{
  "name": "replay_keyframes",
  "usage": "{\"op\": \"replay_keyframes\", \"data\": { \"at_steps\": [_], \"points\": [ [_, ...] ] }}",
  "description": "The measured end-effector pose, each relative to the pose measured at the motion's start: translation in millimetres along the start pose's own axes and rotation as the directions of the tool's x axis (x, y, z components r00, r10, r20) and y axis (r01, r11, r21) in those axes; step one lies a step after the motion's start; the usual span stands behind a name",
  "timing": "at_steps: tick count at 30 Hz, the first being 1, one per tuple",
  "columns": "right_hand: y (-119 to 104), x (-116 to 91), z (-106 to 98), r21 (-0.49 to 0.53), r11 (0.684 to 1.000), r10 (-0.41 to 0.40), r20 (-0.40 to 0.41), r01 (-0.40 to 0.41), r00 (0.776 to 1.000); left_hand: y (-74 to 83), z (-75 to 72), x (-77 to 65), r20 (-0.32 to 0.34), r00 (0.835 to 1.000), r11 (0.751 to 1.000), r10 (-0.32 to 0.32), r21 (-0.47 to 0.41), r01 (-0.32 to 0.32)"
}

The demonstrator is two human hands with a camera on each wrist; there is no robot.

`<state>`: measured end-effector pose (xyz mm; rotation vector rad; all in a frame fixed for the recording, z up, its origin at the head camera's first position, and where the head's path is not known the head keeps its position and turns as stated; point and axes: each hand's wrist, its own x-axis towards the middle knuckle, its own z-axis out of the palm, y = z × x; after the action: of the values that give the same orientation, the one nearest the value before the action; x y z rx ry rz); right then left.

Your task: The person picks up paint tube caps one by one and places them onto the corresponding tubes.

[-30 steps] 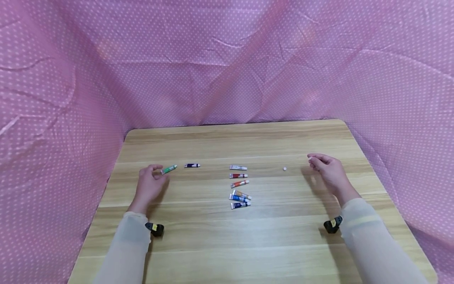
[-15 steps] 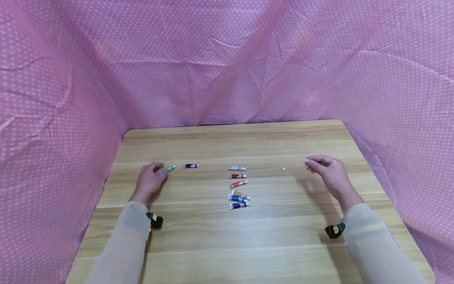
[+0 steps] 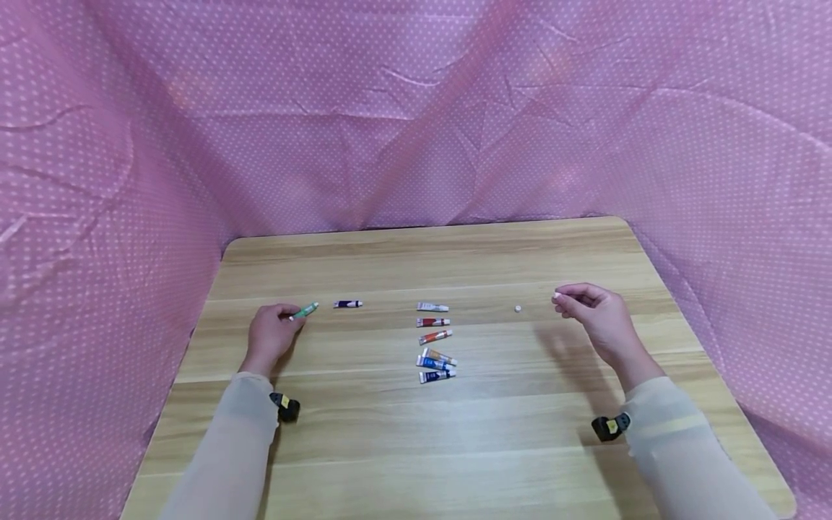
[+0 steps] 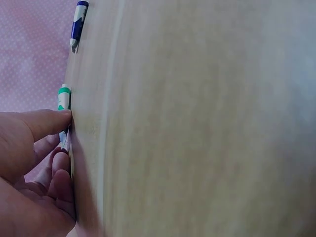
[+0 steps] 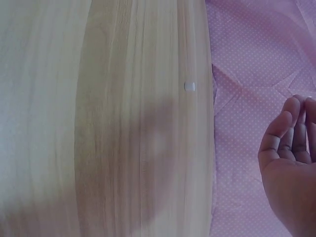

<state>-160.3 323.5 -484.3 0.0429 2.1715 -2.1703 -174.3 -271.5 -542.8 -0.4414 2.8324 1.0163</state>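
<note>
On the left of the table, my left hand (image 3: 269, 338) pinches a green paint tube (image 3: 308, 310) between thumb and fingers. The left wrist view shows the green tube (image 4: 63, 97) poking out past the thumb, low at the tabletop. Just beyond it lies a dark purple paint tube (image 3: 348, 304). At the right, my right hand (image 3: 601, 321) is raised above the wood and pinches a small white cap (image 3: 556, 296) at its fingertips. Another white cap (image 3: 518, 308) stands on the table to the left of that hand; the right wrist view has this cap (image 5: 189, 86) too.
A column of paint tubes lies mid-table: white (image 3: 432, 308), red (image 3: 433, 323), orange (image 3: 435, 337), then ochre (image 3: 442, 357) partly under blue (image 3: 432, 363), and dark blue (image 3: 434, 377) nearest me. Pink dotted cloth (image 3: 416, 166) encloses the wooden table (image 3: 494, 462) behind and at both sides.
My left hand has lowered the green tube toward the tabletop, still gripping it. The right hand has shifted slightly left with its white cap. The other tubes stay put.
</note>
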Motion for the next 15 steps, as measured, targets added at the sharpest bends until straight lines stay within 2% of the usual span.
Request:
{"op": "replay_keyframes", "data": {
  "at_steps": [5, 10, 15],
  "points": [
    [-1, -2, 2, -0.003, 1.000, -0.005, 0.006, 0.005, 1.000, -2.9, -1.6, -1.9, -0.008, 1.000, 1.000, 0.023, -0.006, -0.023],
    [-5, -3, 4, -0.033, 0.999, 0.003, -0.008, -0.004, 1.000, 0.1, -5.1, -7.2, -0.003, 1.000, 0.999, -0.003, -0.044, 0.003],
    [-8, -3, 7, -0.021, 1.000, -0.007, -0.009, 0.007, 1.000, 7.0, -8.1, -13.5, 0.000, 1.000, 0.997, -0.013, -0.070, 0.013]
  ]
}}
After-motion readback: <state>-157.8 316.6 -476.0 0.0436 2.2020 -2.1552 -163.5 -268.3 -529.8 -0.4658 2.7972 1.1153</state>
